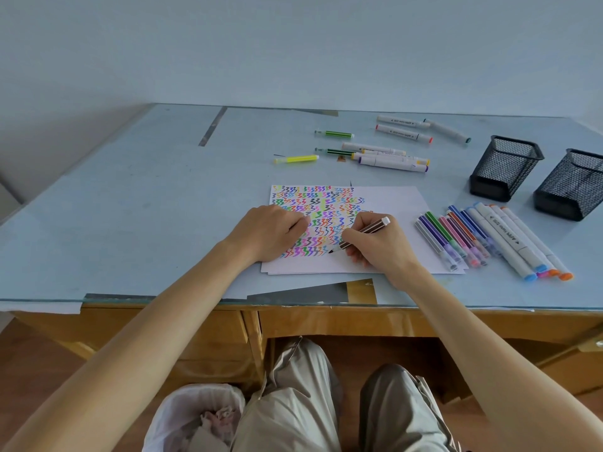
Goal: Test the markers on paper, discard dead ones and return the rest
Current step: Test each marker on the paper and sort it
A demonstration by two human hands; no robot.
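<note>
My right hand (378, 244) grips a brown striped marker (362, 233), its dark tip touching the white paper (394, 200) near the lower edge of the coloured squiggles. On the left part of the sheet rests my left hand (270, 231), fingers curled; whether it holds the cap is hidden. To the right of the paper a row of capped markers (483, 239) lies side by side. Another group of markers (385, 154) lies scattered beyond the sheet.
Two black mesh pen holders (504, 168) (569, 185) stand at the right of the glass-topped desk (130, 197). A bin with a white liner (192, 415) sits on the floor left of my knees. A wall runs behind the desk.
</note>
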